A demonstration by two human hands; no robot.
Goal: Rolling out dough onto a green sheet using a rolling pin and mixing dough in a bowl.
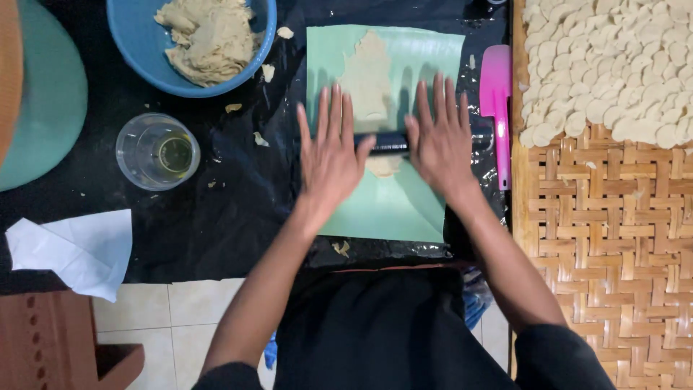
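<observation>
A green plastic sheet [404, 209] lies on black plastic, with a thin patch of beige dough [368, 76] spread on its far half. Across the sheet lies a dark rolling pin [390, 141]. My left hand [330, 155] presses flat on the pin's left part, fingers spread and pointing away from me. My right hand [440, 137] presses flat on the pin's right part in the same way. A bit of dough [384, 166] shows just below the pin between my hands.
A blue bowl [130, 43] of dough sits at the far left. A clear cup [157, 152] with oil stands left of the sheet. A pink spatula [496, 94] lies right of it. A woven tray [592, 238] carries several dough discs [613, 65]. White paper [79, 249] lies near-left.
</observation>
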